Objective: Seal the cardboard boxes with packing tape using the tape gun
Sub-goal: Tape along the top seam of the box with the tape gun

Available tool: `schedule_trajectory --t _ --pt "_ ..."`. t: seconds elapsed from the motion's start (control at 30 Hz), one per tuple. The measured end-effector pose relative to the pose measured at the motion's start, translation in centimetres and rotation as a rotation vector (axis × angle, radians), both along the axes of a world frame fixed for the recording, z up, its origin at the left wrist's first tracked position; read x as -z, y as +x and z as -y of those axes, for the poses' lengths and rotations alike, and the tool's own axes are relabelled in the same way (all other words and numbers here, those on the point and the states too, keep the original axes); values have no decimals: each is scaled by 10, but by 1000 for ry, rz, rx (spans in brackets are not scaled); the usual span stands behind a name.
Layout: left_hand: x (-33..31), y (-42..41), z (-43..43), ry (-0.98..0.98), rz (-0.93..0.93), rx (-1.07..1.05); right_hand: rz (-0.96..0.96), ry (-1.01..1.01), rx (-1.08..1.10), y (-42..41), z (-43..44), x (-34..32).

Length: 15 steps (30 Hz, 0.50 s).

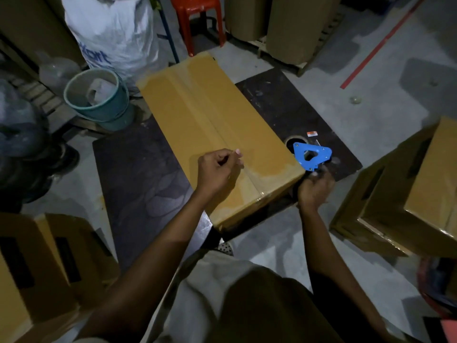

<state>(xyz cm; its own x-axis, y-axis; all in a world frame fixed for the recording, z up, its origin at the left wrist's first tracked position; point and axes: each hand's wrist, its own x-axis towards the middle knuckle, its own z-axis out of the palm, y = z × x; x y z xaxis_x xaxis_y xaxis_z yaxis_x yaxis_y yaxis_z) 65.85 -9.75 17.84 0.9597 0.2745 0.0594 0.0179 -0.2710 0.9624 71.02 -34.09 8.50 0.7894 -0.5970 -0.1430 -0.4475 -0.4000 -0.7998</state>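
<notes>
The right hand grips the blue tape gun at the near right edge of the cardboard box, probably to start another strip. The left hand steadies the lid with its fingers curled; whether they pinch tape is unclear.

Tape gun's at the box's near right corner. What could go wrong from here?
1. The right hand holds the tape gun off the box corner, away from the centre seam, so a strip may land skewed.
2. The left hand is curled, not flat on the seam, which may lift.
3. Dim light may hide wrinkles.
</notes>
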Motion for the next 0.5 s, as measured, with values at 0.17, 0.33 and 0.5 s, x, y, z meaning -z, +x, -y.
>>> schedule_trajectory --t 0.17,0.33,0.5 --pt "-6 40 -34 122 58 -57 785 -27 -329 -42 -79 -110" --pt "13 98 -94 353 108 -104 517 -289 -1004 -12 -179 -124" --pt "27 148 -149 733 6 -59 188 -306 -1002 52 -245 -105"
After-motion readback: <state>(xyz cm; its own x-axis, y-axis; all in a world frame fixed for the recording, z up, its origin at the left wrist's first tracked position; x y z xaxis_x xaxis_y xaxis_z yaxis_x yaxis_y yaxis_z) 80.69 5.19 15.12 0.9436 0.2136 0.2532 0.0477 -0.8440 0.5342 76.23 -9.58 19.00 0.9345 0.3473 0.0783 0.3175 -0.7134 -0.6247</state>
